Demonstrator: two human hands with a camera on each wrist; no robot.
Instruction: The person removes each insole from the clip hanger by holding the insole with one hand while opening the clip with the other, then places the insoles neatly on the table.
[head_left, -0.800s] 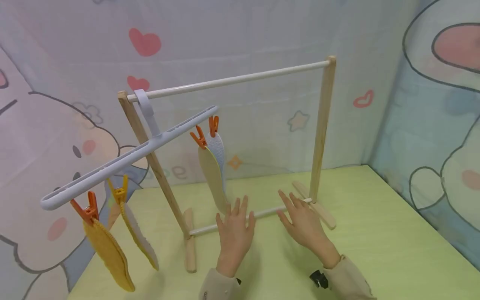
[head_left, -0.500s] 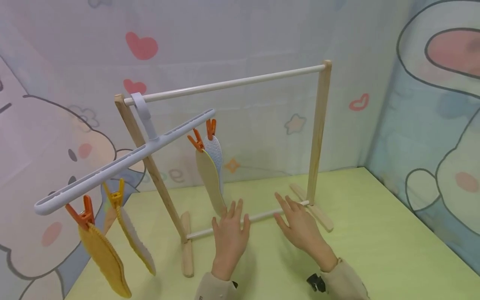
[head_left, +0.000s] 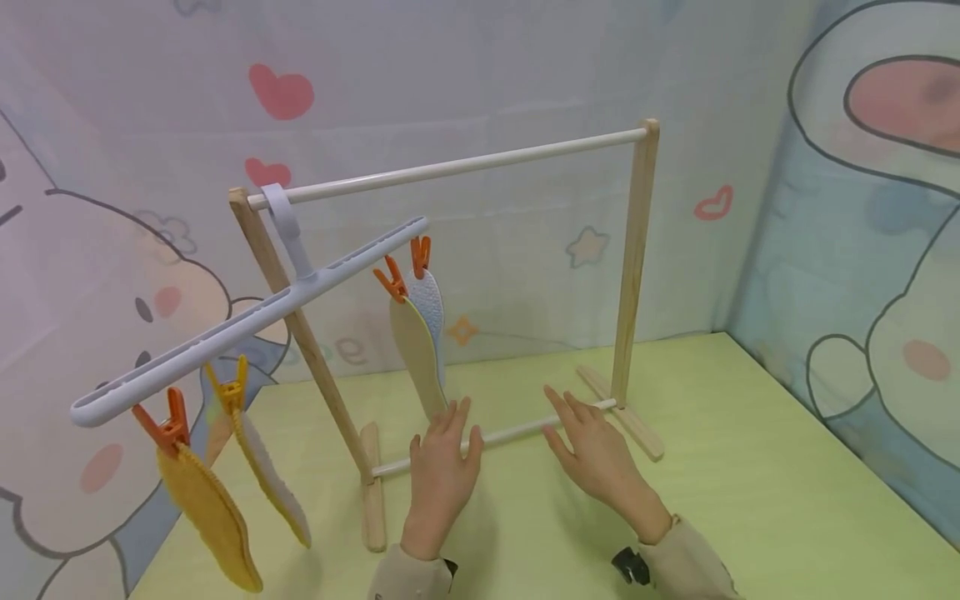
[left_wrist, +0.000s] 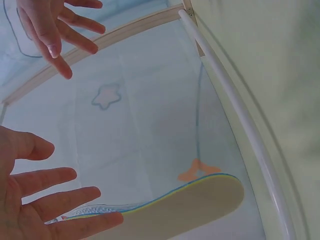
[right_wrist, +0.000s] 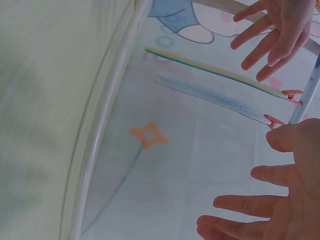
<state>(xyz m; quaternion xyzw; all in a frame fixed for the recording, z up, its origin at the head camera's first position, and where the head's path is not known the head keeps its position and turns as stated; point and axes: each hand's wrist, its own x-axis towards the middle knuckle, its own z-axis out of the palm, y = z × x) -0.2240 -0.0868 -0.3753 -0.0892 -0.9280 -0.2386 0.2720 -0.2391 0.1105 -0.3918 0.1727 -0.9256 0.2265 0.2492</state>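
Observation:
My left hand hovers above the table with fingers spread, holding nothing. In the head view its fingertips overlap the lower end of a beige insole, but the left wrist view leaves contact unclear. My right hand is likewise spread and holds nothing, in front of the rack's lower bar. A pale blue hanger hooks over the rack's top bar. Orange clothespins hold the beige insole and a white textured insole. At the near end, orange and yellow clothespins hold a yellow insole and a yellow-and-white insole.
The wooden drying rack has a white top bar and a white lower bar, with flat feet on the pale green table. A printed cloth backdrop stands behind and at both sides.
My left hand has shifted slightly left, and the right hand stays nearly in place. The head view has tilted slightly; the hanger and insoles hang as before.

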